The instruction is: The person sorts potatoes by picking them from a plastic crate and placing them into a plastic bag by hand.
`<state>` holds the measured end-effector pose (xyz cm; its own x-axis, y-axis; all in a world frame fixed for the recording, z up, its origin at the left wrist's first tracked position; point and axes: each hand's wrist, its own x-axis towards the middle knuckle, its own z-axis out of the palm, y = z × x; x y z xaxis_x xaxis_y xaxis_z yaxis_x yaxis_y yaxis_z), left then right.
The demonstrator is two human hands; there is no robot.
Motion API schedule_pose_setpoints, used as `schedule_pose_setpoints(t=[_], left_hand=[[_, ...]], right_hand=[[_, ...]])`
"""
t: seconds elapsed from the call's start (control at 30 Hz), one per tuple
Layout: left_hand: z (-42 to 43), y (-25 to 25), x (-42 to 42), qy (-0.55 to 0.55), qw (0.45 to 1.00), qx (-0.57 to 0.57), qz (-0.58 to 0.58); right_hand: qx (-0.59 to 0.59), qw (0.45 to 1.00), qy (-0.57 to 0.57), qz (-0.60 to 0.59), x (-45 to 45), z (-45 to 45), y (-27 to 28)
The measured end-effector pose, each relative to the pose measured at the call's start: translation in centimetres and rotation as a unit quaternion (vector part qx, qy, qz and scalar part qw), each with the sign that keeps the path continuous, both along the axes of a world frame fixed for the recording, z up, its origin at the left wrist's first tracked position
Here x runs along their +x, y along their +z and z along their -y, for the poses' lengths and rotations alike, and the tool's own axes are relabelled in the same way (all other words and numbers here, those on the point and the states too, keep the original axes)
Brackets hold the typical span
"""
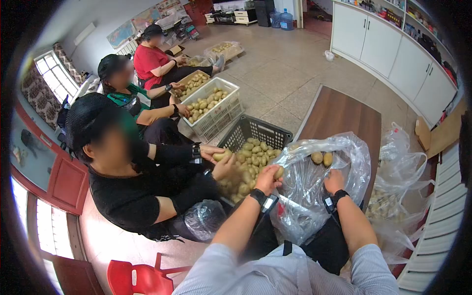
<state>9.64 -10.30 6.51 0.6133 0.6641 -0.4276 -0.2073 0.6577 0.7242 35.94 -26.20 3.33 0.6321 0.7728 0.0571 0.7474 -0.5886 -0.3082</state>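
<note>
My left hand (pixel 268 179) is closed round a kiwifruit (pixel 279 172), which shows at its fingertips by the left rim of a large clear plastic bag (pixel 307 189). My right hand (pixel 335 181) is at the bag's right side with its fingers curled in on the film; the fingertips are partly hidden. Two brown oval kiwifruit (pixel 322 158) lie side by side at the far part of the bag, just beyond my right hand. To the left of my left hand stands a dark slotted crate (pixel 268 129) holding many kiwifruit (pixel 253 153).
A co-worker in black (pixel 132 196) sits close on my left, a kiwifruit in their hands. Two more people sit beyond, beside a white crate (pixel 219 125) of fruit. A brown wooden table (pixel 339 115) stands ahead; filled plastic bags (pixel 393 196) lie right, a red chair (pixel 140 278) lower left.
</note>
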Motion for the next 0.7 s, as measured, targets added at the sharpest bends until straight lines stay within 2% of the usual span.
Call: schedule_pose_setpoints(t=[0.07,0.13,0.23,0.27,0.33,0.4,0.43,0.5,0.6,0.7], left_hand=[[-0.8,-0.7,-0.1,0.019,0.999,-0.04,0.023],[-1.1,-0.7,-0.6,0.1,0.993,-0.038,0.039],[-2.5,-1.9,-1.4,0.119,0.988,-0.069,0.062],[-2.7,-2.1,-1.6,0.129,0.985,-0.087,0.075],[-2.9,-2.5,-1.6,0.16,0.984,-0.067,0.043],[-3.4,-2.8,-2.3,0.181,0.98,-0.082,0.035],[-3.7,-3.2,-2.7,0.19,0.977,-0.094,0.02],[-4.4,-4.7,-3.5,0.201,0.972,-0.109,-0.053],[-4.9,-5.5,-4.4,0.221,0.962,-0.127,-0.095],[-8.4,-12.4,-5.5,0.116,0.968,0.07,-0.21]], right_hand=[[-0.006,1.0,-0.009,-0.007,-0.2,0.2,-0.2],[-0.011,1.0,-0.018,-0.015,-0.8,0.3,-0.1],[-0.038,0.998,-0.033,-0.032,-2.0,0.4,1.7],[-0.079,0.996,-0.026,-0.034,-2.7,0.5,2.7],[-0.125,0.991,-0.022,-0.037,-3.1,0.7,2.9],[-0.119,0.992,0.048,0.005,-3.2,1.3,1.0],[-0.116,0.991,0.029,-0.054,-3.1,1.1,-0.4],[-0.138,0.989,0.042,-0.028,-3.0,1.0,-2.5],[-0.131,0.988,0.061,-0.06,-3.7,1.3,-1.8],[-0.121,0.989,0.062,-0.054,-3.6,1.1,-2.3]])
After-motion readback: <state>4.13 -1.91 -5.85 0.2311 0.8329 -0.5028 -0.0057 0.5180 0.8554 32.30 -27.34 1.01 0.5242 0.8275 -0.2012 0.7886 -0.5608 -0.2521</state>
